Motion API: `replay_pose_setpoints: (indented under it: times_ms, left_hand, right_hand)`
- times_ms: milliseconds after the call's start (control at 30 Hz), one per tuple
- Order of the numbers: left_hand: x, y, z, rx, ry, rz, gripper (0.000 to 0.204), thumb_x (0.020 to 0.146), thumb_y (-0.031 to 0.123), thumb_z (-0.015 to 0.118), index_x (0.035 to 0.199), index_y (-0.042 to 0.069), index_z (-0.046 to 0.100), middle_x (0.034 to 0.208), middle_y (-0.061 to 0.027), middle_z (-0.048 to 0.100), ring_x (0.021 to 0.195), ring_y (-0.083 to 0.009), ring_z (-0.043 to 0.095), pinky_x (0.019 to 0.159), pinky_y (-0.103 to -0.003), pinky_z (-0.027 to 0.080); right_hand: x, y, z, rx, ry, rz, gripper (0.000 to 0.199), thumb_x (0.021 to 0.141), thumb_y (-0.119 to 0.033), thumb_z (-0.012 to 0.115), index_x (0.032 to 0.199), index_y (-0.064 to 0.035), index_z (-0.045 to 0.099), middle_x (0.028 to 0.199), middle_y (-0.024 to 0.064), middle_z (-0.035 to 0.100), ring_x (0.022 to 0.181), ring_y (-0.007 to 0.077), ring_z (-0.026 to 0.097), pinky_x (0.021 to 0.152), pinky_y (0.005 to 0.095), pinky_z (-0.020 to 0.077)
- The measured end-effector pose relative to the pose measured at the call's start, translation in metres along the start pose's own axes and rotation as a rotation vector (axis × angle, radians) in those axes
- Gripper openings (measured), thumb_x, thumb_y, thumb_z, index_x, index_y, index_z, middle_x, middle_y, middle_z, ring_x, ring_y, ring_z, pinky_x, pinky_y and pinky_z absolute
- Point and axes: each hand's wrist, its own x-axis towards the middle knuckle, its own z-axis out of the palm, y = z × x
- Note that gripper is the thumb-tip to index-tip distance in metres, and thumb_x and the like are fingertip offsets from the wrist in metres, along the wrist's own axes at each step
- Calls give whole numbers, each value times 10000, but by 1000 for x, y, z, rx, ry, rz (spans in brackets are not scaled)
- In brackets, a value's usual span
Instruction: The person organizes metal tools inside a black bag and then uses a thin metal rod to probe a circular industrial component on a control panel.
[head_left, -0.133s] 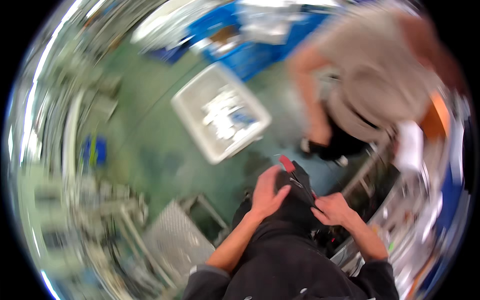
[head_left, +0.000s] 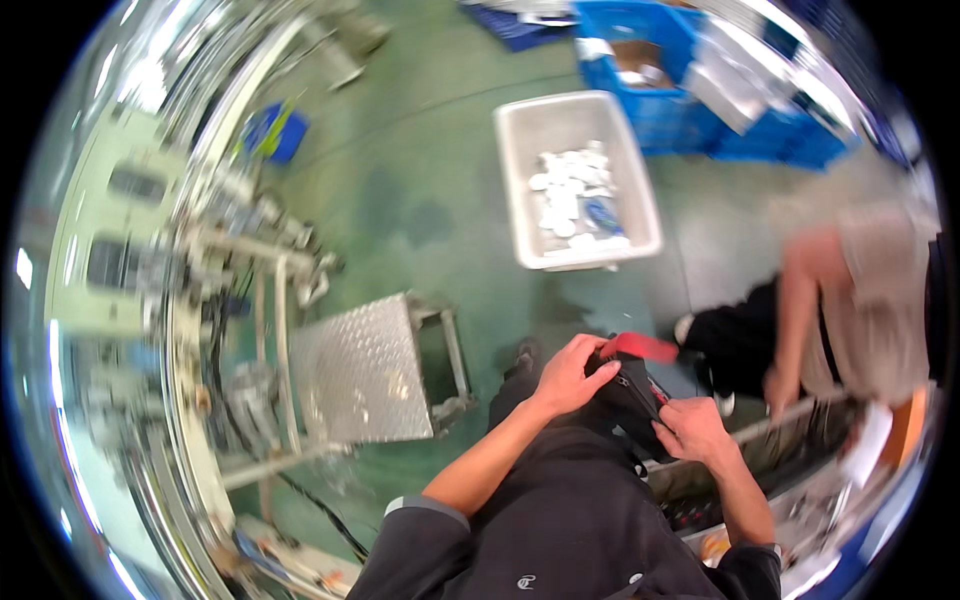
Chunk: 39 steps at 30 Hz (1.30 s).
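In front of my waist is a black zip bag [head_left: 632, 392] with a zipper along it and a red strap [head_left: 642, 347] at its far end. My left hand [head_left: 578, 376] grips the bag's far left edge, with thumb and fingers by the base of the strap. Curled at the bag's right side, my right hand [head_left: 693, 428] pinches the edge near the zipper. Whether the fingers there hold a zipper pull, I cannot make out. The bag's lower part merges with my dark clothing.
A white tub [head_left: 510, 180] holding white pieces and a blue item stands on the green floor ahead. Blue crates [head_left: 680, 125] are behind it. At right, a co-worker [head_left: 880, 300] bends over. A metal step [head_left: 360, 375] and machinery [head_left: 130, 220] lie left.
The view has swung, so the tub, crates and co-worker sit farther right in the picture. The red strap now points rightward instead of up. Both hands keep their grip on the bag.
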Motion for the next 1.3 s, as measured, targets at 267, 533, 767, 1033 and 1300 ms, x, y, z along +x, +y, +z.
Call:
replay_pose_setpoints:
  times_ms: [267, 533, 767, 1033, 1300]
  left_hand:
    - [-22, -195, 269, -681, 320, -383, 382, 911, 379, 678, 923, 2, 614, 797, -202, 651, 750, -358, 645, 668, -435, 481]
    - [-29, -292, 366, -1160, 880, -1136, 399, 956, 397, 616, 962, -1, 626, 881, -232, 683, 881, -426, 661, 730, -484, 498]
    - [-40, -406, 384, -1302, 1215, -1660, 403, 987, 366, 579, 963, -34, 617, 870, -251, 669, 842, -420, 646, 766, -478, 485]
    - [-1, -490, 403, -1362, 1461, -1873, 386, 998, 339, 562, 1008, -45, 591, 899, -264, 660, 870, -444, 630, 797, -490, 481]
    - [-4, -496, 400, -1993, 2245, -1277, 185, 950, 181, 709, 939, 26, 610, 727, -11, 604, 592, -71, 515, 541, -228, 412]
  right_hand:
    - [89, 130, 64, -442, -855, -366, 184, 778, -212, 699, 772, -99, 553, 763, 70, 586, 736, 299, 620, 632, 430, 502]
    - [218, 199, 277, -640, -1497, -698, 223, 853, -275, 634, 997, -105, 644, 979, 83, 660, 944, 301, 645, 744, 443, 539]
    - [289, 178, 507, -675, -1773, -1182, 185, 819, -202, 627, 970, -99, 652, 1013, 86, 676, 968, 275, 652, 781, 416, 517]
    - [304, 215, 674, -747, -1652, -1574, 176, 829, -142, 638, 1003, -119, 629, 1007, 70, 622, 1000, 255, 607, 846, 403, 491]
    - [243, 195, 620, -601, -1641, -384, 302, 907, -313, 653, 1075, -66, 607, 967, 76, 701, 881, 294, 689, 777, 436, 526]
